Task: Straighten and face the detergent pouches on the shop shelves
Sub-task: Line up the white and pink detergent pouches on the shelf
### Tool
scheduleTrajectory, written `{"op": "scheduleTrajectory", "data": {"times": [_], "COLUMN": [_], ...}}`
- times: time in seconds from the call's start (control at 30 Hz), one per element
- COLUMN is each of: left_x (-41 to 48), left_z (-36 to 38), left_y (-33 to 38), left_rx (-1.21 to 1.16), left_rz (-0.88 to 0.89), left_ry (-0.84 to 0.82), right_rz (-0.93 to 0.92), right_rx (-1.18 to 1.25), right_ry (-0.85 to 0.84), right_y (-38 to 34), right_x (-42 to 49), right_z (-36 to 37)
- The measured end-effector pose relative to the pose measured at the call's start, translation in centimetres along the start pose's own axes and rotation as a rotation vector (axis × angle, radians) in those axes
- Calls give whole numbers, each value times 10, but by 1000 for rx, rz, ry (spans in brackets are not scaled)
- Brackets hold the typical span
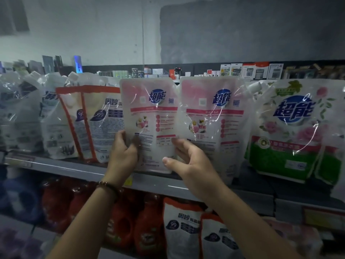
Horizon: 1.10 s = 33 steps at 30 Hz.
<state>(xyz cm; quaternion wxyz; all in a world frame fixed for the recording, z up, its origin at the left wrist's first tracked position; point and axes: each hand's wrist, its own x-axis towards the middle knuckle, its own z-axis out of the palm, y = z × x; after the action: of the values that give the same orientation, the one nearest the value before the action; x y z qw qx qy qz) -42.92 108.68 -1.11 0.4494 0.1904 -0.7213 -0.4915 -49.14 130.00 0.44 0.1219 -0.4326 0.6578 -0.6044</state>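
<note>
Left grip (123, 152) and right grip (186, 161) each clasped a lower edge of the pink detergent pouch (149, 109), apparently squaring it upright on the shelf (74, 166).

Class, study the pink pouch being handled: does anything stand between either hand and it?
Nothing visible does. The left hand and right hand already grip the pink pouch at its lower side edges.
</note>
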Motion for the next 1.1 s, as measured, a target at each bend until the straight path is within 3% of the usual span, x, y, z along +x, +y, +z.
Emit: {"op": "scheduleTrajectory", "data": {"times": [0.73, 1.1], "left_x": [1, -10], "left_z": [21, 4], "left_y": [-1, 32], "left_rx": [-93, -85], "left_rz": [224, 327], "left_ry": [432, 626], "right_rz": [4, -131], "right_rx": [-61, -155], "right_ry": [-88, -92], "right_y": [0, -8], "right_x": [2, 2], "right_z": [4, 14]}}
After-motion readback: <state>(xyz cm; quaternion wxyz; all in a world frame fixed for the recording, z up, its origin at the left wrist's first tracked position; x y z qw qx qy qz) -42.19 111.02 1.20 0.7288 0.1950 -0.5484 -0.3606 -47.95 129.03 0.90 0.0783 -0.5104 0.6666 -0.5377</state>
